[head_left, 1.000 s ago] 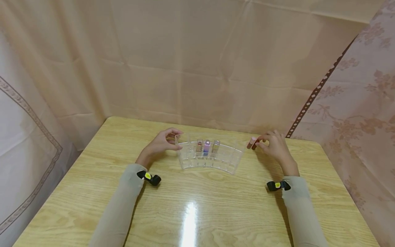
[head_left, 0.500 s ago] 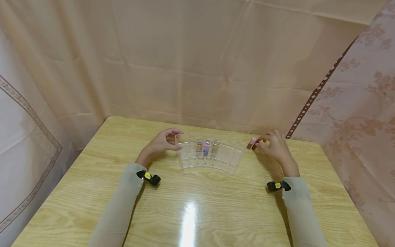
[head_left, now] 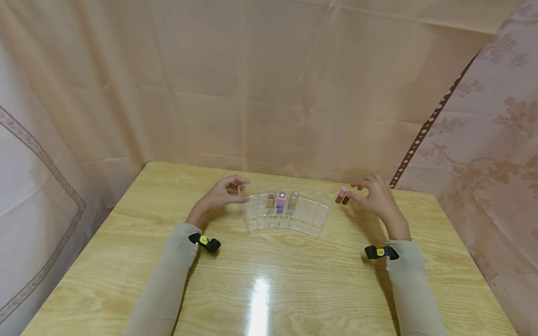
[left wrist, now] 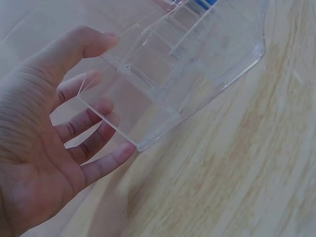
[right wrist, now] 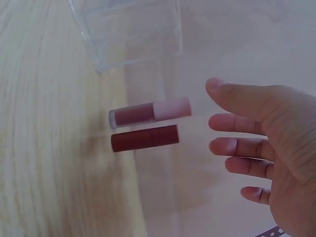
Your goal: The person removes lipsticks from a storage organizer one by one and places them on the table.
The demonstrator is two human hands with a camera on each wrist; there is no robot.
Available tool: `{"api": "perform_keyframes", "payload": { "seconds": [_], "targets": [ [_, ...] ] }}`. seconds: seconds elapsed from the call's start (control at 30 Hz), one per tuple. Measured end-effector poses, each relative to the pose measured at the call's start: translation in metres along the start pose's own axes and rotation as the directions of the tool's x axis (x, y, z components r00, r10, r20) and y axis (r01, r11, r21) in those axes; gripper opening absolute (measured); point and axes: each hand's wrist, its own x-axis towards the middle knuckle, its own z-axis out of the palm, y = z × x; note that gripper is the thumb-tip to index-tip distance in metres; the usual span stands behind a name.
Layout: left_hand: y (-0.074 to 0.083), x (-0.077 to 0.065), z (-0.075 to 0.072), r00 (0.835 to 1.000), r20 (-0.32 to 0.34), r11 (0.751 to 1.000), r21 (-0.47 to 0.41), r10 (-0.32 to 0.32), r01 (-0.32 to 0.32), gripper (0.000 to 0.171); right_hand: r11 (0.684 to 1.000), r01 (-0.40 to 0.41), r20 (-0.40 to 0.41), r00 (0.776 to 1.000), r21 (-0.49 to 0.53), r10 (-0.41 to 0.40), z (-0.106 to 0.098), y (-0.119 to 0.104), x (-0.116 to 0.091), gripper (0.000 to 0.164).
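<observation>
A clear, fan-shaped cosmetics organizer (head_left: 286, 221) stands on the table with three tubes in its back row: a brownish lipstick tube (head_left: 271, 199), a purple-blue one (head_left: 281, 203) and a clear-capped one (head_left: 293, 200). My left hand (head_left: 220, 192) holds its left end, thumb on the near side and fingers behind the clear panel (left wrist: 123, 98). To the organizer's right, a pink-capped lip gloss tube (right wrist: 136, 115) and a dark red lipstick tube (right wrist: 145, 138) stand upright side by side. My right hand (head_left: 377, 198) is just right of them, thumb and fingers spread, holding nothing.
The wood-grain table (head_left: 210, 289) runs back to a beige curtain (head_left: 269, 93) close behind the organizer. A floral cloth (head_left: 496, 154) hangs at the right, and a white cloth (head_left: 38, 196) at the left.
My right thumb and fingers have parted from the dark red lipstick tube, leaving it standing beside the lip gloss. The left hand and organizer stay in place; the head view shifts slightly.
</observation>
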Motion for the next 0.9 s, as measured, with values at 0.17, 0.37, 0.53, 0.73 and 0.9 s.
{"api": "perform_keyframes", "payload": {
  "seconds": [0.17,0.37,0.53,0.73,0.9],
  "targets": [
    [-0.002,0.001,-0.001,1.000,0.012,1.000,-0.003,0.021,-0.021,0.052,0.999,0.007,-0.003,1.000,0.037,-0.007,-0.007,-0.011,0.000,0.042],
    [-0.001,0.003,-0.003,0.999,0.024,1.000,0.006,0.024,-0.024,0.052,0.985,0.136,-0.071,0.989,0.110,-0.128,-0.011,-0.035,0.002,0.033],
    [-0.001,0.005,-0.002,0.999,0.047,1.000,0.018,-0.006,0.005,0.050,0.958,0.256,-0.110,0.964,0.125,-0.243,-0.006,-0.064,0.007,0.027],
    [-0.004,0.008,-0.002,0.998,0.058,1.000,0.025,0.012,-0.014,0.047,0.942,0.300,-0.034,0.954,0.152,-0.298,0.008,-0.098,0.013,0.026],
    [-0.007,0.009,-0.003,0.997,0.046,0.998,0.023,0.055,-0.056,0.046,0.923,0.356,-0.011,0.934,0.145,-0.358,0.022,-0.113,0.016,0.026]
  ]
}}
